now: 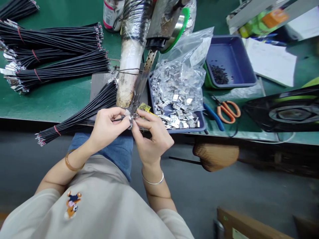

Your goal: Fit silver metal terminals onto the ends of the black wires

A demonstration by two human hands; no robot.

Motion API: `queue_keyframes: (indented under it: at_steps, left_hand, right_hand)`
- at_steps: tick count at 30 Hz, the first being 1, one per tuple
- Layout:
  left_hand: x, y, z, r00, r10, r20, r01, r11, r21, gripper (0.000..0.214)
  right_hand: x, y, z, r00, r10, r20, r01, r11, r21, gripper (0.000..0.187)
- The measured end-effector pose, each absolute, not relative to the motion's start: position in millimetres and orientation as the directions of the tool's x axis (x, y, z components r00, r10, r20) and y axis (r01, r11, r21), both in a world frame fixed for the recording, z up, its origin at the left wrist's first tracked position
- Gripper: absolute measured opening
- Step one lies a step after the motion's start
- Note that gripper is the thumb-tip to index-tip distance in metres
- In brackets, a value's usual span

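Note:
My left hand (108, 124) is closed in a pinch on the end of a thin black cable (119, 119), close under the metal tool. My right hand (152, 132), thumb and forefinger together, pinches a small silvery metal clip (136, 116) right beside the cable end. The fingertips hide part of where the two meet. Just above both hands, a slanting metal shaft (144, 79) comes down from a grey tool body. Left of my hands lies a bundle of black cables (82, 111), tied by a red band. Near my right hand, a blue tray (203, 124) holds loose metal clips (178, 114).
Tied black cable bundles (64, 68) lie at the left. A wrapped post (128, 73) stands behind my hands. A plastic bag (179, 73) of clips rests in the tray. Rightward are orange-handled scissors (228, 111), a purple tray (229, 53) with small black pieces, and a black fan-like device (286, 113).

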State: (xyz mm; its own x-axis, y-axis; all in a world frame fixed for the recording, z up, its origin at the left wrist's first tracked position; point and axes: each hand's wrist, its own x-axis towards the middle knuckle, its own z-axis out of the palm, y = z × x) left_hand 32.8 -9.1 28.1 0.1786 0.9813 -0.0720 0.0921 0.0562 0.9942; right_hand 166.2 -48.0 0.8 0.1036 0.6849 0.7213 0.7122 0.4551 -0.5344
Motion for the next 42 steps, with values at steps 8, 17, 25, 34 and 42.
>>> queue_keyframes:
  at_steps: [8, 17, 25, 34, 42]
  left_hand:
    - [32.0, -9.1, 24.7, 0.210, 0.976, -0.063, 0.176, 0.026, 0.984, 0.017]
    - [30.6, -9.7, 28.4, 0.232, 0.971, -0.059, 0.172, 0.019, 0.985, 0.017]
    - [30.5, -9.6, 26.9, 0.241, 0.967, -0.079, 0.190, 0.033, 0.981, 0.015]
    - [27.5, -10.4, 30.2, 0.262, 0.962, -0.080, 0.184, 0.032, 0.982, 0.016]
    - [28.0, -7.6, 26.1, 0.254, 0.964, -0.073, 0.153, 0.035, 0.988, 0.018]
  right_hand:
    - [166.7, -50.5, -1.9, 0.133, 0.723, 0.678, 0.701, 0.415, -0.580, 0.014]
    - [165.4, -51.6, 3.3, 0.058, 0.681, 0.730, 0.747, 0.455, -0.484, 0.017]
    - [168.3, -53.2, -2.0, 0.083, 0.711, 0.699, 0.730, 0.434, -0.528, 0.013]
    - [176.1, -61.6, 0.7, 0.355, 0.577, 0.735, 0.589, 0.473, -0.656, 0.019]
    - [170.0, -50.2, -0.9, 0.002, 0.664, 0.748, 0.768, 0.478, -0.427, 0.016]
